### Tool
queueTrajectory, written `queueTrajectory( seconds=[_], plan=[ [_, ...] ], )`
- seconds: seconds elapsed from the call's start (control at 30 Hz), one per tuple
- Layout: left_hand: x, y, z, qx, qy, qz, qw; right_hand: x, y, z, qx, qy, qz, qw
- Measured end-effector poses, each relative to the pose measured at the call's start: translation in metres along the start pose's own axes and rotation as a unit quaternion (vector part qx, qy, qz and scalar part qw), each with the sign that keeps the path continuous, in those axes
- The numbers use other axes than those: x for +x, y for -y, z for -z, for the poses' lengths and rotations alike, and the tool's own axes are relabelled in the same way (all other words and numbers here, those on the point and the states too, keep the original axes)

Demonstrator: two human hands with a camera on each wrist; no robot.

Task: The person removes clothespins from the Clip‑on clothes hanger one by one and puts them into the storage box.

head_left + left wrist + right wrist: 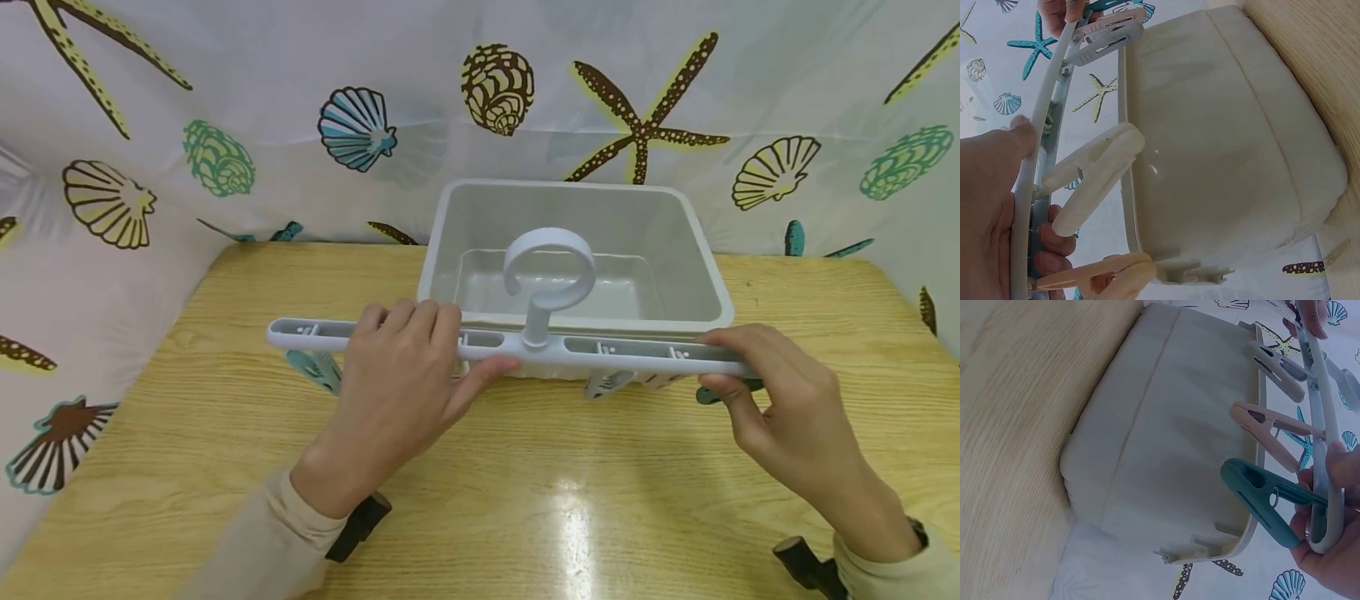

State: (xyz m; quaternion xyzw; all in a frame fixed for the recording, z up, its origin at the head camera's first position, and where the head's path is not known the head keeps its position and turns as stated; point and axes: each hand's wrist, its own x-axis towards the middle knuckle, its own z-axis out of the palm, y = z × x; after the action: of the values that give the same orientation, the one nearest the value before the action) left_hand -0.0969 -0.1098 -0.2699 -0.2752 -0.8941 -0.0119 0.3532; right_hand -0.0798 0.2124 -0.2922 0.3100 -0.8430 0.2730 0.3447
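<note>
A person holds a pale grey clip hanger (525,350) level above a wooden table (525,500), just in front of a grey plastic bin (705,275). The left hand (405,375) grips the bar left of centre: four fingers curl over its top edge and the thumb stretches along the near side toward the stem of the round hook (551,267), which stands upright from the bar's middle and partly hides the bin's inside. The right hand (772,400) grips the bar's right end, fingers wrapped over the top and thumb below, so that end of the bar is covered. The left end of the bar juts free past the left hand.

Clothespins hang under the bar, and the head view shows only slivers of them: a teal clip (315,368) beside the left hand, a pale one (607,382) under the right half, and a dark green tip by the right thumb. The wrist views show more. From the left wrist, cream-coloured clips (1094,175) and a peach clip (1104,278) hang close against the bin's outer wall; whether they touch it is not clear. From the right wrist, a dark green clip (1260,500), a pinkish clip (1266,428) and a grey clip (1279,372) dangle beside the bin's rim.

Both sleeves are cut off at the lower frame edge, each with a dark strap at the wrist. A seashell-printed curtain (225,125) closes off the back and sides.
</note>
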Motion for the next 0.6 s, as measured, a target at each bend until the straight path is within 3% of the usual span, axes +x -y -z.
queueTrajectory(
  seconds=[0.23,0.33,0.4,0.47,0.6],
  plan=[
    [-0.001,0.007,0.003,-0.007,-0.036,0.001,0.9993,0.002,-0.004,0.001,0.045,0.023,-0.003,0.999],
    [-0.001,0.008,0.004,-0.009,-0.039,-0.001,0.9992,0.0,-0.005,0.003,0.072,0.036,-0.037,0.996],
    [0.0,0.007,0.004,-0.01,-0.038,-0.002,0.9992,-0.004,-0.006,0.006,0.119,0.044,-0.073,0.989],
    [0.001,0.006,0.003,-0.013,-0.038,-0.005,0.9992,-0.01,-0.008,0.009,0.207,0.04,-0.109,0.971],
    [0.002,0.005,0.001,-0.021,-0.038,-0.008,0.999,-0.021,-0.016,0.013,0.374,0.031,-0.179,0.91]
  ],
)
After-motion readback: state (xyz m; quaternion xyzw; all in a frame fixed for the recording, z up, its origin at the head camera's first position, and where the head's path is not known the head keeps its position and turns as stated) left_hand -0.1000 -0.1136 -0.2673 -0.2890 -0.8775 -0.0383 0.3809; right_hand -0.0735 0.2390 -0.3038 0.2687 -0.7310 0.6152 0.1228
